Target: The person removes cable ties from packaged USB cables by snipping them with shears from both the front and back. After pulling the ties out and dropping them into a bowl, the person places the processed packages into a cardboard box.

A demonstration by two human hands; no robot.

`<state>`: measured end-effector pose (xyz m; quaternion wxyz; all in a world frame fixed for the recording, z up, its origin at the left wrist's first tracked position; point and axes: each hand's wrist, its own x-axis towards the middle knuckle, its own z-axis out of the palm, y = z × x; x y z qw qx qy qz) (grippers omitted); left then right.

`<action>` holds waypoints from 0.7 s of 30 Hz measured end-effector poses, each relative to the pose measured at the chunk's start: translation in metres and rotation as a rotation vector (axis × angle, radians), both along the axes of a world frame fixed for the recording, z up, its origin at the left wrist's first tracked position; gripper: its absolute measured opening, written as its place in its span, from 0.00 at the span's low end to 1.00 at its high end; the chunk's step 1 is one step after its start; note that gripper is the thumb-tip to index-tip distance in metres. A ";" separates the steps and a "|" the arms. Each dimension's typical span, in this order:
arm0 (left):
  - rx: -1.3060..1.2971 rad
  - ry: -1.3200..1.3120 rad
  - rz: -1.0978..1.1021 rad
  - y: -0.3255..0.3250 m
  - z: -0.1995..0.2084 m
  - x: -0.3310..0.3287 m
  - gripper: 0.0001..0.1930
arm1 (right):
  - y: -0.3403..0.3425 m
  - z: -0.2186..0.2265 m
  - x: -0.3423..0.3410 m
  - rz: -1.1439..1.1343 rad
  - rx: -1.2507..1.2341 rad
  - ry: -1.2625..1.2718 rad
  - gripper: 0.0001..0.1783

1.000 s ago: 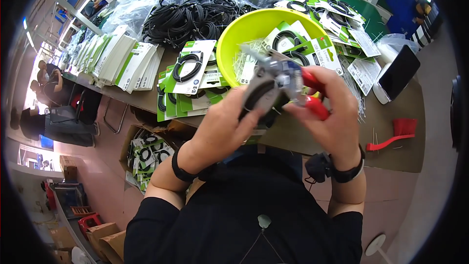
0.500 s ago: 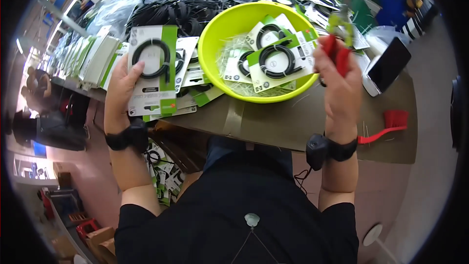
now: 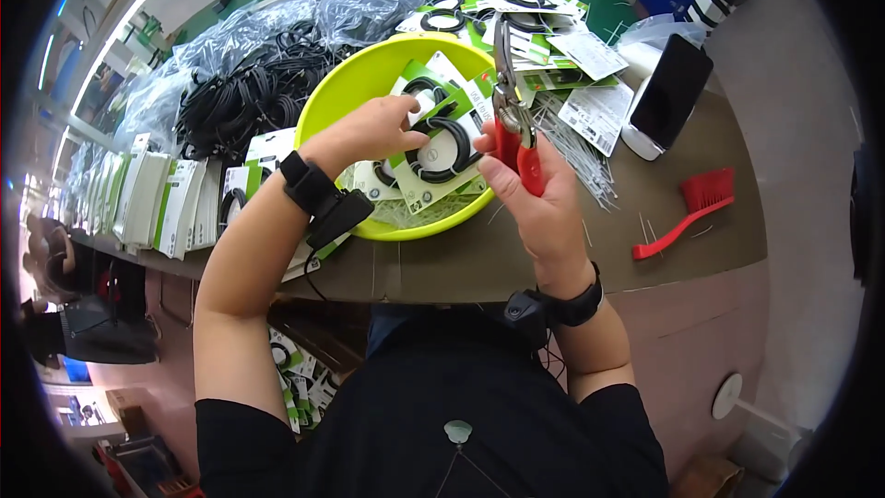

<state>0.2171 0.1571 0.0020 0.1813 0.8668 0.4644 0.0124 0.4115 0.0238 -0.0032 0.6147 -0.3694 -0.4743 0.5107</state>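
We held the red-handled cutters (image 3: 516, 120) upright in our right hand (image 3: 535, 198), fingers wrapped round the handles, the metal blades pointing up and away from us. Our left hand (image 3: 364, 134) lay just to the left of it, reaching over the near rim of the yellow-green bowl (image 3: 346, 97), thumb and fingers pinched on the edge of a green-and-white card with a black cable coil (image 3: 438, 152) that rested in the bowl between the two hands. More such cards lay under and beyond it in the bowl.

To the right of our right hand, a loose spread of white cable ties (image 3: 581, 152) lay on the brown table (image 3: 461, 258), and further right a red brush (image 3: 687, 212) and a dark phone (image 3: 668, 92) leaning on a white stand. Left of our left hand stood a row of packed cards (image 3: 157, 203). Beyond the bowl lay a heap of black cables (image 3: 240, 92) and clear bags (image 3: 369, 0), with more cards (image 3: 544, 18) past the cutter tips.
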 end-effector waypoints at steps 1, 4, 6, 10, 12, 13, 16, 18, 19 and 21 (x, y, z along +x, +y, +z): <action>-0.010 -0.027 -0.037 0.005 0.002 0.000 0.21 | -0.001 0.000 0.001 -0.009 0.004 0.003 0.18; -0.030 -0.068 -0.095 0.008 0.006 -0.005 0.20 | -0.004 -0.001 0.005 -0.025 -0.005 0.071 0.19; -0.091 -0.211 -0.033 0.001 0.008 -0.011 0.18 | -0.004 -0.001 0.006 -0.033 -0.012 0.106 0.19; 0.161 -0.478 0.116 -0.015 0.013 -0.023 0.18 | -0.007 0.002 0.007 -0.047 -0.020 0.160 0.20; 0.319 -0.558 0.182 -0.025 0.020 -0.030 0.18 | -0.009 0.005 0.009 -0.037 -0.004 0.162 0.21; 0.151 -0.752 0.250 -0.034 0.023 -0.032 0.20 | -0.013 0.005 0.011 -0.051 -0.013 0.083 0.21; -0.171 -1.134 0.398 -0.065 0.025 -0.045 0.24 | -0.022 0.001 0.017 -0.072 0.077 -0.132 0.22; -0.842 -1.651 0.259 -0.086 0.014 -0.056 0.29 | -0.025 -0.002 0.018 -0.141 0.262 -0.427 0.24; -1.204 -1.882 0.156 -0.097 0.009 -0.059 0.31 | -0.027 0.001 0.016 -0.131 0.256 -0.423 0.24; -1.229 -1.938 0.166 -0.120 0.004 -0.052 0.33 | -0.031 0.016 0.015 -0.149 0.417 -0.723 0.25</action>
